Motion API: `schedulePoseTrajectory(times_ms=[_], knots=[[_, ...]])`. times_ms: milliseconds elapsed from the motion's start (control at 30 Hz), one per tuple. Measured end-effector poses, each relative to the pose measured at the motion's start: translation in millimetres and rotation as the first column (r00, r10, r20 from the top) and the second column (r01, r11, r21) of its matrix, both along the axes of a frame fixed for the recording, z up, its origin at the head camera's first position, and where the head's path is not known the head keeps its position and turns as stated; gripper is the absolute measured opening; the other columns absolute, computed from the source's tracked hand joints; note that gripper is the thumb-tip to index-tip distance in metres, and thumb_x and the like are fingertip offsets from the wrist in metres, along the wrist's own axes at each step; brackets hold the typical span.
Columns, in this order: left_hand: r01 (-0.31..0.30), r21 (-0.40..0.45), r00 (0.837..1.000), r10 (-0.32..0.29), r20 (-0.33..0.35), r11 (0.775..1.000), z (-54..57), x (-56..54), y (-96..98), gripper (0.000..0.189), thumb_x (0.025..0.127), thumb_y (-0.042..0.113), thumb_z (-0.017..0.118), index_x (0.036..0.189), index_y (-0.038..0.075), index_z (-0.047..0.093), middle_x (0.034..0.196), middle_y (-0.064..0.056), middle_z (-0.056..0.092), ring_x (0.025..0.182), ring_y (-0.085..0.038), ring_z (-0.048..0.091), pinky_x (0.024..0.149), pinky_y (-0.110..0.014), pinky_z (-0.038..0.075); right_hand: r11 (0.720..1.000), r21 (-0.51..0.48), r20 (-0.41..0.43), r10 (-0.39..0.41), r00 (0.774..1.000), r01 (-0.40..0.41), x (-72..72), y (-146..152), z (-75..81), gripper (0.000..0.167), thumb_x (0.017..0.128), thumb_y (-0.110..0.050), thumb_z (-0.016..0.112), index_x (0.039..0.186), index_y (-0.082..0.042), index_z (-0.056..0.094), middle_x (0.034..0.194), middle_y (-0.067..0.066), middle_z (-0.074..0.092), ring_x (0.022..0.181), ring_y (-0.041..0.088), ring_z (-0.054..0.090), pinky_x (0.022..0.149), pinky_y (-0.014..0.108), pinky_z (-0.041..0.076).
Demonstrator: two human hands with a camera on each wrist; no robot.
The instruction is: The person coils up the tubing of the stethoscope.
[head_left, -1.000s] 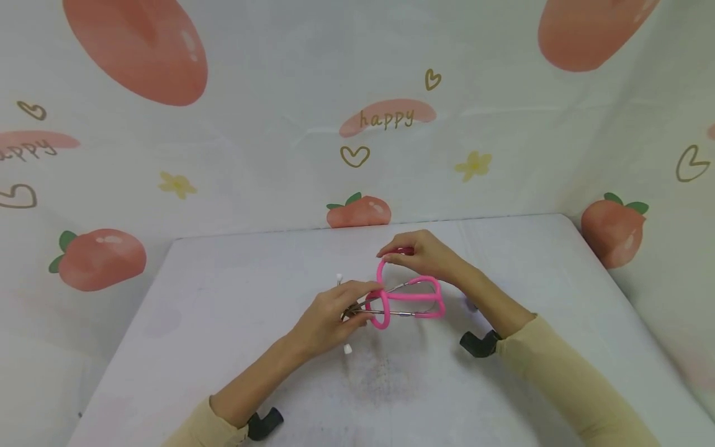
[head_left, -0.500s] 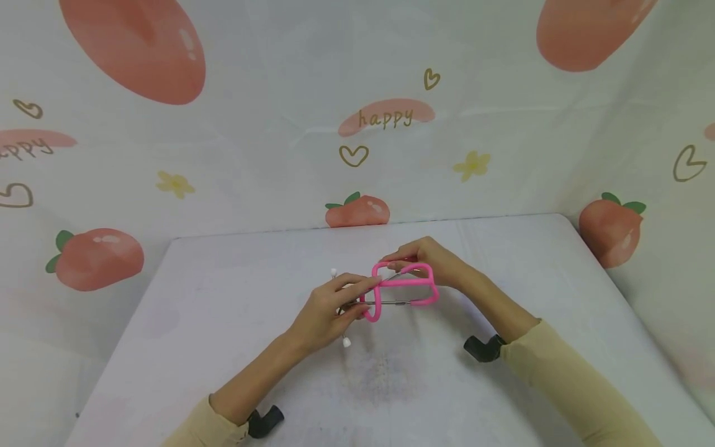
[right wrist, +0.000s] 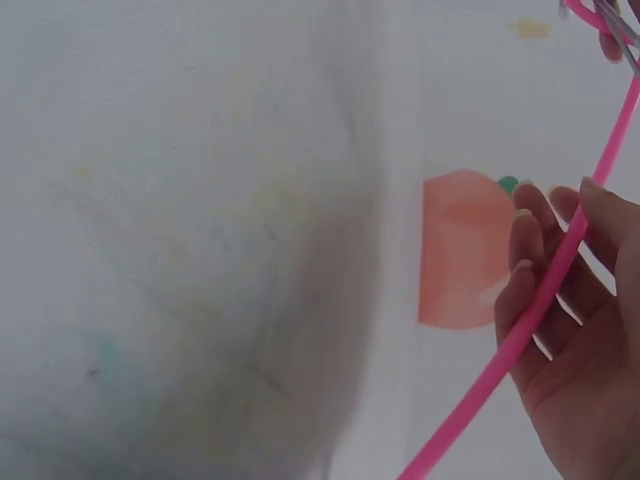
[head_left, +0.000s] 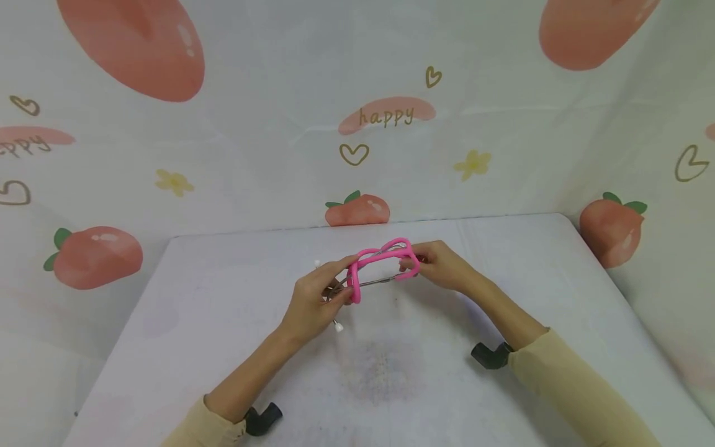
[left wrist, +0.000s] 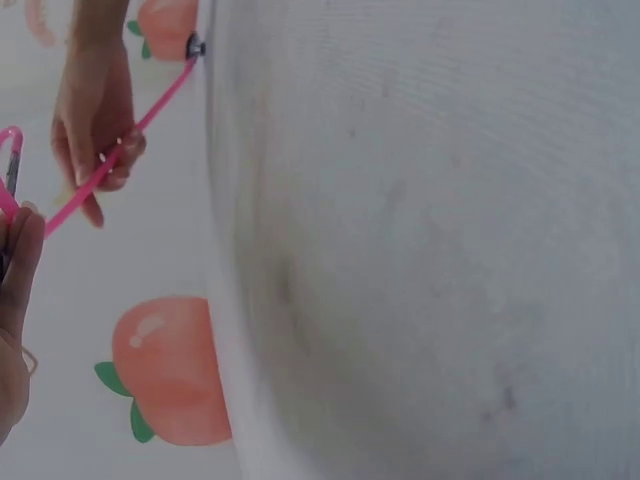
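A stethoscope with pink tubing [head_left: 385,254] is held above the table, its tube looped round its metal ear tubes [head_left: 377,282]. My left hand [head_left: 315,304] grips the left end of the bundle between thumb and fingers. Beyond that hand stick out the white ear tips [head_left: 338,326]. At the right end, my right hand [head_left: 444,266] holds the pink loop from behind. The right wrist view has its thumb laid on the tube [right wrist: 540,300], with the fingers curled beneath. A dark metal chest piece [left wrist: 195,46] ends the tube in the left wrist view.
Under the hands lies a white, lightly stained tabletop [head_left: 223,347]. A white cloth backdrop [head_left: 268,155] printed with peaches rises behind it. Black angled pieces [head_left: 264,419] jut from both wrists at the sleeve cuffs.
Both hands have shifted the stethoscope left and slightly up, tilting it. My right hand has gone from the raised upper loop, lower and round behind the bundle's right end.
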State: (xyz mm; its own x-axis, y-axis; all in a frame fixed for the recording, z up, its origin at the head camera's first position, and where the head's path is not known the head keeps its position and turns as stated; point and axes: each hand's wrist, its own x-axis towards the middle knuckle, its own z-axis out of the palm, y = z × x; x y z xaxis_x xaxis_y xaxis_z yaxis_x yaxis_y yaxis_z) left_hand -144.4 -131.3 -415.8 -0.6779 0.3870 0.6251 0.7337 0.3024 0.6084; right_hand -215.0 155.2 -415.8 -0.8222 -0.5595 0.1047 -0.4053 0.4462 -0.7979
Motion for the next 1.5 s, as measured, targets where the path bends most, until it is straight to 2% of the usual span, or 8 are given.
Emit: schedulePoseTrajectory(times_ms=[133,333,633,733,967,1200,1333,1500], knots=[[-0.025,0.016,1.0,0.025,0.005,1.0,3.1,-1.9,-1.3,0.061,0.081,-0.007,0.077,0.138,0.004,0.057,0.108,-0.009,0.068,0.067,-0.01,0.068,0.064,-0.02,0.058,0.999,0.021,0.017,-0.03,0.999,0.03,2.4,7,-3.5,0.025,0.095,-0.008,0.066,0.119,-0.001,0.069,0.09,0.01,0.072,0.078,0.032,0.065,0.061,0.025,0.05],[-0.136,-0.013,0.991,0.136,-0.006,0.991,6.6,-3.3,-3.6,0.064,0.082,-0.005,0.078,0.141,0.007,0.056,0.109,-0.008,0.068,0.068,-0.011,0.068,0.064,-0.019,0.058,0.997,0.042,0.017,-0.059,0.998,0.058,5.7,15,-8.5,0.047,0.095,-0.003,0.064,0.141,-0.007,0.054,0.102,0.014,0.072,0.083,0.025,0.068,0.072,0.025,0.057],[-0.224,-0.003,0.975,0.223,-0.007,0.975,5.0,-8.3,-4.7,0.065,0.081,-0.005,0.078,0.14,0.008,0.056,0.111,-0.009,0.068,0.066,-0.013,0.068,0.062,-0.017,0.056,0.998,0.051,-0.038,-0.035,0.999,0.037,14.3,22,-18.9,0.041,0.093,0.0,0.067,0.132,-0.013,0.066,0.092,0.007,0.071,0.069,0.017,0.056,0.057,0.023,0.049],[-0.221,0.021,0.975,0.22,0.023,0.975,3.3,-8.6,-3.4,0.066,0.08,-0.009,0.077,0.14,0.009,0.056,0.117,-0.009,0.066,0.066,-0.013,0.068,0.062,-0.017,0.057,0.998,0.054,-0.059,-0.007,0.998,0.01,19.4,21,-22.0,0.04,0.092,0.001,0.067,0.13,-0.012,0.067,0.09,0.005,0.071,0.069,0.014,0.051,0.058,0.021,0.046],[-0.165,0.051,0.984,0.16,0.083,0.985,-2.1,-8.9,-1.5,0.069,0.08,-0.015,0.074,0.143,0.007,0.053,0.144,-0.007,0.052,0.065,-0.014,0.068,0.059,-0.021,0.058,0.992,0.086,-0.096,0.102,0.99,-0.094,33.6,18,-24.2,0.038,0.091,0.003,0.067,0.127,-0.007,0.068,0.089,0.001,0.071,0.075,0.011,0.057,0.067,0.02,0.05],[-0.172,-0.008,0.981,0.172,0.086,0.985,-4.1,-6.8,-2.7,0.073,0.082,-0.007,0.076,0.146,0.013,0.049,0.107,-0.007,0.07,0.067,-0.009,0.069,0.053,-0.019,0.054,0.983,0.078,-0.038,0.172,0.984,-0.169,44.5,14,-24.4,0.037,0.092,0.003,0.065,0.127,-0.009,0.069,0.091,0.0,0.072,0.078,0.012,0.06,0.068,0.021,0.053],[-0.163,-0.011,0.983,0.163,0.078,0.987,-5.8,-7.0,-3.5,0.071,0.083,-0.007,0.076,0.146,0.013,0.05,0.124,-0.008,0.066,0.069,-0.009,0.069,0.059,-0.019,0.057,0.984,0.036,0.007,0.174,0.985,-0.175,46.6,15,-24.4,0.034,0.092,0.001,0.067,0.125,-0.009,0.07,0.091,0.001,0.071,0.074,0.012,0.057,0.064,0.02,0.05],[-0.167,-0.022,0.984,0.168,0.06,0.986,-9.4,-8.7,-5.1,0.072,0.082,-0.012,0.074,0.146,0.011,0.051,0.137,-0.006,0.059,0.071,-0.012,0.069,0.063,-0.019,0.058,0.983,0.023,-0.027,0.182,0.983,-0.181,46.4,15,-23.0,0.034,0.088,-0.002,0.073,0.121,-0.009,0.073,0.082,-0.005,0.064,0.064,0.008,0.047,0.056,0.019,0.044]])
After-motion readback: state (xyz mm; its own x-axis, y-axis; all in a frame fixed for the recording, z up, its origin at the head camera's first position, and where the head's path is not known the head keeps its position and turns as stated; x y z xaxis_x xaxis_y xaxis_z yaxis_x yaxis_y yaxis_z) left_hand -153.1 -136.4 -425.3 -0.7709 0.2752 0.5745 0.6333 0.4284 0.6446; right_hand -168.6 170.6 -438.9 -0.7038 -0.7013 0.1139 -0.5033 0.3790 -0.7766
